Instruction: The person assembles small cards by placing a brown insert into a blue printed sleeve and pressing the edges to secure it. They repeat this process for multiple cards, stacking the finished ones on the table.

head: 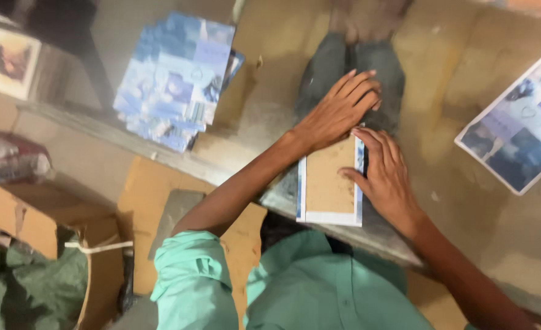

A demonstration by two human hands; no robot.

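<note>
Fingertips of the left hand lie spread and flat, pressing down on the far end of a brown board that has a printed blue-and-white cover sheet showing along its edges. The right hand rests against the board's right side, its fingers curved over the edge where the printed paper turns up, thumb on the brown face; neither hand is clenched, and neither lifts anything. The board sits on the worn stone work surface just in front of the person's green shirt.

Judging by how things lie, the wrap is partly made: white and blue margins already border the left, near and right sides, while the far end is hidden under the left palm, so its state cannot be told.

Farther off, a fanned stack of finished blue covers lies to the upper left, well apart. One flat printed sheet waits at the right. Cardboard pieces and a green bag sit lower left.
</note>
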